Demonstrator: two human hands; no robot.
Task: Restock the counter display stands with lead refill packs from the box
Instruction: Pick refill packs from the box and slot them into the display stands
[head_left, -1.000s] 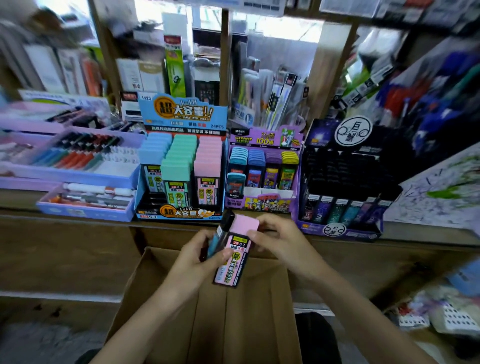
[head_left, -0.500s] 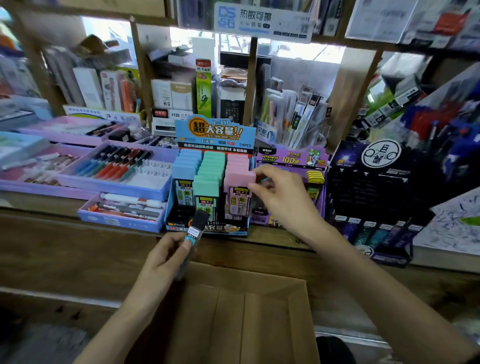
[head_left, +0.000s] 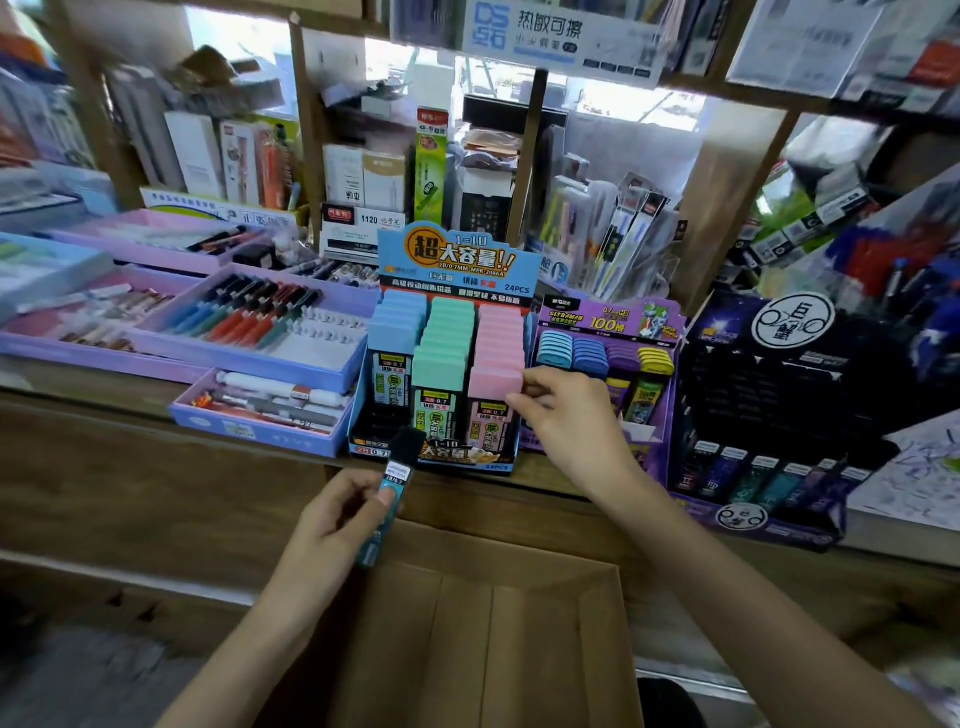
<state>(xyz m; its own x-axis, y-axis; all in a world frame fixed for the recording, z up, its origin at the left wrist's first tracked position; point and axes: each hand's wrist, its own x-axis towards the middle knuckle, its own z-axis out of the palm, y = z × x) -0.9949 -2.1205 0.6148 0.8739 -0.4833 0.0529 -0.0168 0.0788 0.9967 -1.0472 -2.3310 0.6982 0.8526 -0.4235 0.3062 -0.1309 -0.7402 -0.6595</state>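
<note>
Pink refill pack now sits in stand, right hand pinching.

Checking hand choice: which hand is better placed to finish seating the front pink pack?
Right hand: it pinches the pink pack in the stand; the left hand holds a teal pack lower down.

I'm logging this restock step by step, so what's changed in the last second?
The right hand carried the pink pack from above the box up into the front of the pink column of the display stand, and still pinches its cap. The left hand let go of that pack. Unchanged: the left hand grips the black-capped teal pack; the display stand and box stay put.
</note>
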